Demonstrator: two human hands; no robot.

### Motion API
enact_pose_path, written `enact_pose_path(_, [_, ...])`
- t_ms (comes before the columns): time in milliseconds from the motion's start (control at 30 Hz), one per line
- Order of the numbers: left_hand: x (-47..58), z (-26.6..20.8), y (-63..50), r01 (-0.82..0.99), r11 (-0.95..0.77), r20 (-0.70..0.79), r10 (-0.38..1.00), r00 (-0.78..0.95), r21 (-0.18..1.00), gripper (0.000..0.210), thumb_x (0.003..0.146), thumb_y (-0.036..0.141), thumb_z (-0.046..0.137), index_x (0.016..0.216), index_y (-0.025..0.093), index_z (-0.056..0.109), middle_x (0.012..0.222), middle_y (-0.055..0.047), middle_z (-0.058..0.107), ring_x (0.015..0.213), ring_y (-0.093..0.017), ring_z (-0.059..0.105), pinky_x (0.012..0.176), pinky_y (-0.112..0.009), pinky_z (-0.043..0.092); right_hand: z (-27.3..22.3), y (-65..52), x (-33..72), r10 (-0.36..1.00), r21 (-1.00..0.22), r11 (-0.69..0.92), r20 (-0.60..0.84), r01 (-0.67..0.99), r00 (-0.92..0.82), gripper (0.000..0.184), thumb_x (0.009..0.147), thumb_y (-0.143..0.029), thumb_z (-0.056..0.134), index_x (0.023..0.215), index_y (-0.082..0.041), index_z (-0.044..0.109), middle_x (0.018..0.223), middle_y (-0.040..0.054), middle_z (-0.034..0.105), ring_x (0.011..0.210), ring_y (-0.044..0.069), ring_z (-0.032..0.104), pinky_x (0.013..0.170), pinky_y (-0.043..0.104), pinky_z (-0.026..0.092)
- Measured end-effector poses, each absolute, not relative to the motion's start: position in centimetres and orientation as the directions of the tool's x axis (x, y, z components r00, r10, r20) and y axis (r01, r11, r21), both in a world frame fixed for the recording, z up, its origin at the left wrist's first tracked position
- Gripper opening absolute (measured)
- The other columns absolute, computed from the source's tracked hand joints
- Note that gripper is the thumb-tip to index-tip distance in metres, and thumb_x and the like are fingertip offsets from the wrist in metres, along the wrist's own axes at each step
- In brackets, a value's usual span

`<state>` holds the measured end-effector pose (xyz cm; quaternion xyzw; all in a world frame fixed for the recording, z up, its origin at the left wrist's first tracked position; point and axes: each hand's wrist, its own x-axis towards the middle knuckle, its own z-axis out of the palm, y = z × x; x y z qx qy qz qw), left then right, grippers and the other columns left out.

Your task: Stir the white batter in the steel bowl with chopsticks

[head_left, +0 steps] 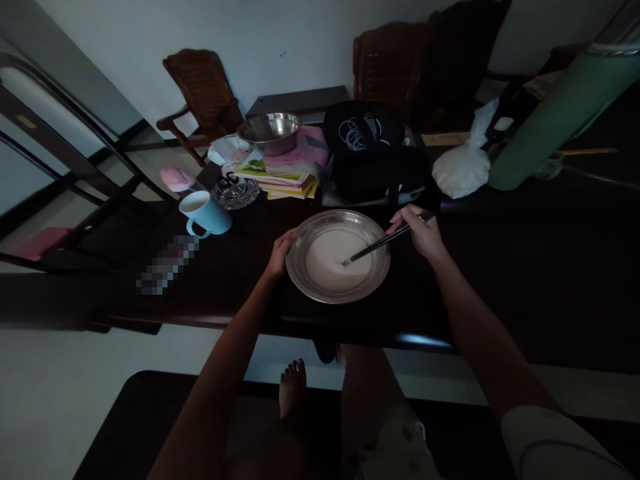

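Note:
A wide steel bowl (pixel 296 273) stands on the dark table in front of me, with a whitish liquid (pixel 333 250) in it. My left hand (pixel 281 253) grips the bowl's rim on its left side. Dark chopsticks (pixel 375 246) are held in my right hand (pixel 417 230), to the right of the bowl. They slant down to the left, and their tips dip into the liquid near the middle.
Behind the bowl lie a black bag (pixel 380 167), stacked books (pixel 285 183) and a second steel bowl (pixel 273 137). To the left are a light-blue mug (pixel 210 215) and a glass dish (pixel 237 193). A tied bag of white powder (pixel 463 168) and a green cylinder (pixel 555 120) stand right.

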<state>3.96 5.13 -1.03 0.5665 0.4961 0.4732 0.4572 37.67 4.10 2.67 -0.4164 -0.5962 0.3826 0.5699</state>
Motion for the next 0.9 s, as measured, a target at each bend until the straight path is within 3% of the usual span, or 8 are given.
enact_pose_path(133, [3.89,-1.17,5.24,0.142,-0.093,0.088,0.995,0.041,0.986,0.043,0.078,0.048,0.060,0.102,0.014,0.073,0.100,-0.008,0.075,0.102,-0.028,0.064,0.090,-0.037,0.049,2.84,3.98,37.43,0.928,-0.922,0.373,0.370,0.102,-0.052,0.046,0.083,-0.067,0.063,0.077,-0.023,0.072,0.073,0.0024,0.076,0.073,0.020,0.073,0.074,0.035,0.058])
enact_pose_path(300, [3.93,-1.08,5.19,0.134,-0.081,0.075,0.996,0.052,0.988,0.042,0.077,0.048,0.060,0.099,0.015,0.074,0.099,-0.008,0.075,0.099,-0.027,0.064,0.088,-0.035,0.049,2.65,4.18,37.97,0.929,-0.929,0.364,0.367,0.063,0.041,0.048,0.087,-0.068,0.058,0.075,-0.022,0.069,0.059,0.0006,0.071,0.058,0.018,0.069,0.067,0.034,0.057])
enact_pose_path(433, [3.93,-1.06,5.14,0.127,-0.069,0.064,0.997,0.042,0.989,0.042,0.078,0.047,0.060,0.101,0.014,0.074,0.100,-0.008,0.076,0.098,-0.027,0.065,0.087,-0.035,0.050,2.84,3.96,37.56,0.935,-0.933,0.351,0.345,0.083,-0.084,0.047,0.084,-0.068,0.061,0.077,-0.023,0.072,0.068,0.0024,0.074,0.070,0.020,0.072,0.073,0.036,0.058])
enact_pose_path(500, [3.92,-1.07,5.14,0.124,-0.068,0.065,0.997,0.031,0.990,0.043,0.078,0.047,0.061,0.102,0.014,0.073,0.100,-0.009,0.076,0.100,-0.028,0.065,0.087,-0.036,0.050,2.99,3.90,37.48,0.934,-0.927,0.357,0.352,0.113,-0.065,0.046,0.083,-0.068,0.062,0.077,-0.024,0.072,0.072,0.0027,0.076,0.075,0.021,0.073,0.076,0.036,0.058])
enact_pose_path(667, [3.97,-0.87,5.06,0.148,-0.085,0.079,0.996,0.047,0.985,0.041,0.081,0.046,0.059,0.100,0.014,0.074,0.099,-0.009,0.075,0.102,-0.028,0.065,0.089,-0.037,0.051,2.97,3.98,37.64,0.935,-0.933,0.351,0.354,0.079,0.025,0.050,0.086,-0.069,0.056,0.073,-0.023,0.068,0.059,0.0010,0.069,0.059,0.018,0.068,0.065,0.034,0.056])
enact_pose_path(800, [3.99,-0.77,5.04,0.152,-0.096,0.089,0.995,0.051,0.984,0.042,0.079,0.046,0.060,0.101,0.013,0.074,0.101,-0.010,0.075,0.103,-0.029,0.065,0.090,-0.036,0.050,3.08,3.82,37.31,0.929,-0.921,0.371,0.365,0.117,-0.065,0.049,0.084,-0.069,0.060,0.073,-0.023,0.071,0.069,0.0028,0.074,0.070,0.020,0.072,0.073,0.035,0.057])
enact_pose_path(900, [4.01,-0.82,5.08,0.145,-0.084,0.078,0.996,0.046,0.986,0.043,0.078,0.048,0.060,0.101,0.013,0.072,0.099,-0.010,0.075,0.102,-0.029,0.064,0.089,-0.037,0.049,2.99,3.92,37.49,0.922,-0.915,0.386,0.388,0.114,-0.007,0.047,0.085,-0.067,0.060,0.072,-0.022,0.070,0.067,0.0026,0.073,0.069,0.019,0.071,0.072,0.034,0.057])
